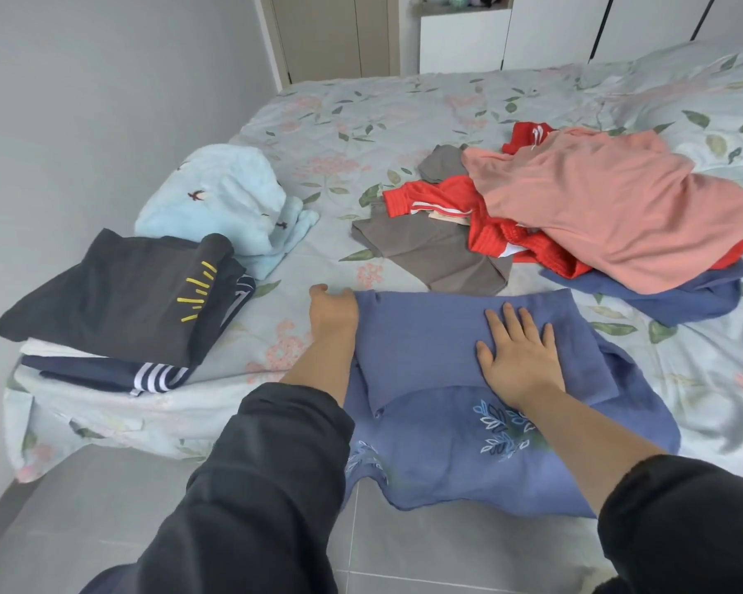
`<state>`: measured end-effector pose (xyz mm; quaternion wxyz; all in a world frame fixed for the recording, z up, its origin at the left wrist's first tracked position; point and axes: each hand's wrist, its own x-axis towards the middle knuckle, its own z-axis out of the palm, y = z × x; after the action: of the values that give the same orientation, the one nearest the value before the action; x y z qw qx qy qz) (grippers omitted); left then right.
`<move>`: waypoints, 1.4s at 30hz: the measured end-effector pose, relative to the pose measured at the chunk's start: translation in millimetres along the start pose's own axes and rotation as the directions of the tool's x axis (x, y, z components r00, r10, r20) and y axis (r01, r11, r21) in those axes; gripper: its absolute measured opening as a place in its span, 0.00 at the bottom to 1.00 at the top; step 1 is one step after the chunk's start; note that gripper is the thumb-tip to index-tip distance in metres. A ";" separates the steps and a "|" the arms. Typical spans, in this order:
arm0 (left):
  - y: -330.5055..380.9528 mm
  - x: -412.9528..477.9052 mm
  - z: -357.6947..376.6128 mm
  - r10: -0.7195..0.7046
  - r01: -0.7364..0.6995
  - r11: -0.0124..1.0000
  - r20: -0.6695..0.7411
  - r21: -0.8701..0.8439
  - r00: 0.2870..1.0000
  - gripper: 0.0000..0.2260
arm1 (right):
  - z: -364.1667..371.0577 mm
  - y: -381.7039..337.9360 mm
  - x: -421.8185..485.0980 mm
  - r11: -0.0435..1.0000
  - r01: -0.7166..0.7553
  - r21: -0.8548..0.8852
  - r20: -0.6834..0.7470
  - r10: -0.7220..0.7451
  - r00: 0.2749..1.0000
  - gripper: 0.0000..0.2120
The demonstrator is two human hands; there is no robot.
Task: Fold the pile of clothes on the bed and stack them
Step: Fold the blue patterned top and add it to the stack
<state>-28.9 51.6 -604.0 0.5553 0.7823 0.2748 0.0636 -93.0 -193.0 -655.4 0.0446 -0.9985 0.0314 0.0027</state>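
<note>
- Two hands work on one blue garment [421, 336], spread on the bed [361, 113] edge right under them.
- Our right hand [517, 358] lies flat on its folded part, fingers straight and spread.
- Our left hand [333, 312] sits at the fold's left edge; its fingers are hidden, so we cannot tell its grip.
- Left of our left hand lies a folded stack [116, 302], dark top uppermost.
- Beyond our right hand sprawls the unfolded pile [610, 207], pink over red.
</note>
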 end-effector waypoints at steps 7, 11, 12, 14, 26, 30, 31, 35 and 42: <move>-12.1 27.3 -26.7 -0.013 0.021 0.991 -0.063 0.130 0.998 0.20 | 3.8 2.1 0.0 1.000 0.011 -0.013 -0.027 -0.012 1.000 0.29; -3.4 7.5 -17.2 0.262 -0.216 0.882 -0.053 0.420 0.964 0.24 | 2.0 1.6 -0.4 1.000 0.009 -0.003 -0.018 -0.009 1.000 0.29; 2.1 -2.5 -8.8 0.392 -0.320 0.807 -0.045 0.497 0.919 0.24 | 1.4 1.6 -0.6 1.000 0.008 -0.003 -0.017 -0.008 1.000 0.29; 7.1 -25.0 14.0 0.602 -0.543 0.540 0.155 0.643 0.783 0.23 | 0.9 1.3 -0.8 1.000 0.008 0.005 -0.015 -0.008 1.000 0.29; -49.1 -49.3 43.3 0.403 -0.611 0.318 0.479 0.725 0.779 0.26 | -6.3 28.5 7.6 0.999 -0.028 -0.014 -0.010 0.028 1.000 0.28; -49.1 -47.2 42.7 0.392 -0.616 0.327 0.490 0.717 0.778 0.26 | -19.6 76.1 15.2 0.972 -0.235 -0.005 0.013 0.235 0.972 0.28; -47.9 -47.0 42.7 0.387 -0.616 0.325 0.493 0.718 0.779 0.25 | -22.2 80.5 17.0 0.971 -0.237 -0.031 0.048 0.238 0.970 0.28; -40.7 -41.2 38.2 0.426 -0.653 0.240 0.526 0.719 0.736 0.24 | -38.5 76.2 29.3 0.981 -0.034 -0.192 0.064 0.047 0.997 0.31; 24.9 8.8 16.9 0.154 -0.719 0.137 0.703 0.681 0.695 0.38 | -80.3 51.3 66.8 0.967 0.229 -0.113 0.321 -0.183 0.929 0.37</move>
<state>-5.7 36.1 -589.7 -0.0113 0.9807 -0.1413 -0.1348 -29.3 -255.3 -580.5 -0.0255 -0.9841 -0.0814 0.1558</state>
